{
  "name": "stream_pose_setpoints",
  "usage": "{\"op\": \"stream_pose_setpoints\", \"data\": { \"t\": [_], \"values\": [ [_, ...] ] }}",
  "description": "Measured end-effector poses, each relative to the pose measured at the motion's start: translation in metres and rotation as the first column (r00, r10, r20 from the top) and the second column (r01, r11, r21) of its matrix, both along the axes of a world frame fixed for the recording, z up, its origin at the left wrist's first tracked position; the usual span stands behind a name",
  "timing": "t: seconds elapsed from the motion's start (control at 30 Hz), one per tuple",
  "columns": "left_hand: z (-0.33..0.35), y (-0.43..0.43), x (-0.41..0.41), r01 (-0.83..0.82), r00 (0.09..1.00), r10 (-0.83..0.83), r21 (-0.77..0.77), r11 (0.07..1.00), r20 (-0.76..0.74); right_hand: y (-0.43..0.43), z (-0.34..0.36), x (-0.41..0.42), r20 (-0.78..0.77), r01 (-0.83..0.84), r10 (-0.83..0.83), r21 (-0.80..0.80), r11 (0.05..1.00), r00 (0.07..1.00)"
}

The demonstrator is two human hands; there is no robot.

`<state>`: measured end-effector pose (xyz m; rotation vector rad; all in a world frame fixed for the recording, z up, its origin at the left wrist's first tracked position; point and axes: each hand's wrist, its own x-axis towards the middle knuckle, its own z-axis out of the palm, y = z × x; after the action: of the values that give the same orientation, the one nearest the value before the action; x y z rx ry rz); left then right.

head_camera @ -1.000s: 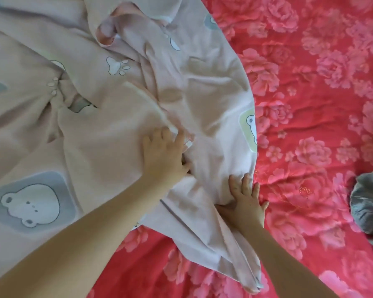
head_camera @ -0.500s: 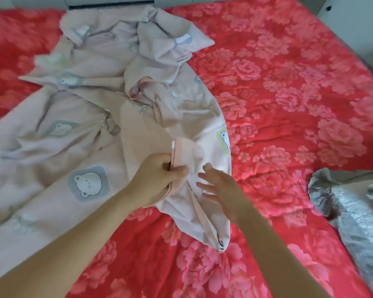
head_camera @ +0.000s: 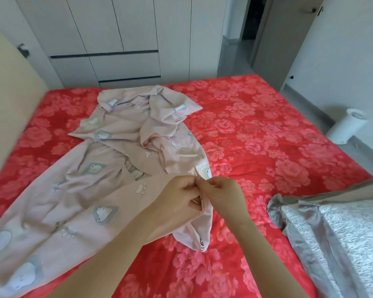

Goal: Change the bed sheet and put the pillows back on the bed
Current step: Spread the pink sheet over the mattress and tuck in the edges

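With the left hand (head_camera: 181, 200) and right hand (head_camera: 225, 193) pinching one edge of the crumpled sheet (head_camera: 116, 168), a hard tug could slip it free or leave it twisted.

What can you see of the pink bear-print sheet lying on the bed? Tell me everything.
The pink sheet is pale, soft-looking cloth printed with white bears and paw prints. It lies crumpled, partly spread over the left half of the red floral bed cover, bunched toward the far side. Its near edge is lifted, pinched by the left hand and the right hand, a corner hanging below them.
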<state>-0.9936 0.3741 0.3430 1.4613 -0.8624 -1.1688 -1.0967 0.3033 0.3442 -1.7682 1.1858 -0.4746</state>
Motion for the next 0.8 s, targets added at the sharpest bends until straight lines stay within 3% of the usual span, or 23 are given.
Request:
{"op": "stream_pose_setpoints", "data": {
  "t": [0.1, 0.23, 0.37, 0.5, 0.6, 0.7, 0.8],
  "values": [
    [0.013, 0.022, -0.019, 0.021, 0.998, -0.019, 0.045, 0.999, -0.063, 0.020, 0.016, -0.021, -0.197, -0.057, 0.028, -0.141, 0.988, 0.980],
    [0.023, 0.052, -0.058, 0.052, 0.998, -0.049, 0.070, 0.996, -0.043, 0.044, 0.024, -0.057, -0.234, -0.091, 0.070, -0.084, 0.992, 0.970],
    [0.042, 0.069, -0.101, -0.002, 0.997, 0.005, 0.041, 0.999, -0.076, 0.061, 0.028, -0.091, 0.095, 0.037, -0.051, 0.142, 0.989, 0.994],
    [0.051, 0.087, -0.113, -0.151, 0.987, 0.151, 0.002, 0.988, -0.061, 0.066, 0.029, -0.109, 0.296, 0.168, -0.265, 0.316, 0.934, 0.918],
    [0.052, 0.111, -0.100, -0.343, 0.938, 0.341, -0.016, 0.939, -0.059, 0.068, 0.026, -0.113, 0.338, 0.203, -0.366, 0.431, 0.879, 0.867],
    [0.048, 0.145, -0.079, -0.520, 0.852, 0.520, 0.021, 0.854, -0.064, 0.073, 0.010, -0.109, 0.285, 0.305, -0.445, 0.425, 0.852, 0.849],
    [0.045, 0.178, -0.063, -0.619, 0.784, 0.617, 0.017, 0.785, 0.062, 0.086, -0.006, -0.101, 0.221, 0.403, -0.534, 0.444, 0.800, 0.816]
  ]
}}
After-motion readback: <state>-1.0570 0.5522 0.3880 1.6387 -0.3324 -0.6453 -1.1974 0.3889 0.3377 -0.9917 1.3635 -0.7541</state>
